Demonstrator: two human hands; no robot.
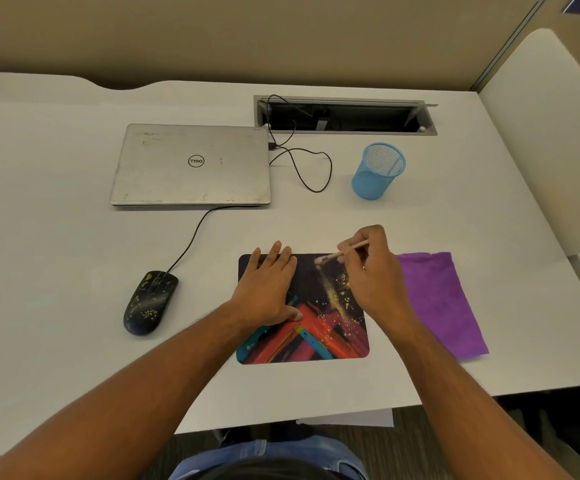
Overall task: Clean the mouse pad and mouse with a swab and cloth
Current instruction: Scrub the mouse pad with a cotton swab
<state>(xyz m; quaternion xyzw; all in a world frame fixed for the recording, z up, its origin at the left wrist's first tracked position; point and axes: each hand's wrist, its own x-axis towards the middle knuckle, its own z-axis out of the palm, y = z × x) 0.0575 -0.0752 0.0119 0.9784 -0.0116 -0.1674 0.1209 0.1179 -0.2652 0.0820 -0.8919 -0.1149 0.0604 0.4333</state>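
Note:
A colourful mouse pad [319,337] lies on the white desk, speckled with yellowish crumbs. My left hand [267,289] rests flat on the pad's upper left part, fingers spread. My right hand [371,278] grips a thin wooden swab [344,252], whose blurred tip touches the pad near its top edge. A black wired mouse [150,303], also dotted with yellow specks, sits to the left of the pad. A purple cloth [444,303] lies flat to the right, partly under my right wrist.
A closed silver laptop [191,164] sits at the back with a black cable [302,164] looping beside it. A blue mesh pen cup [376,171] stands at the back right. An open cable slot [344,116] is set into the desk. The desk's front edge is close to my body.

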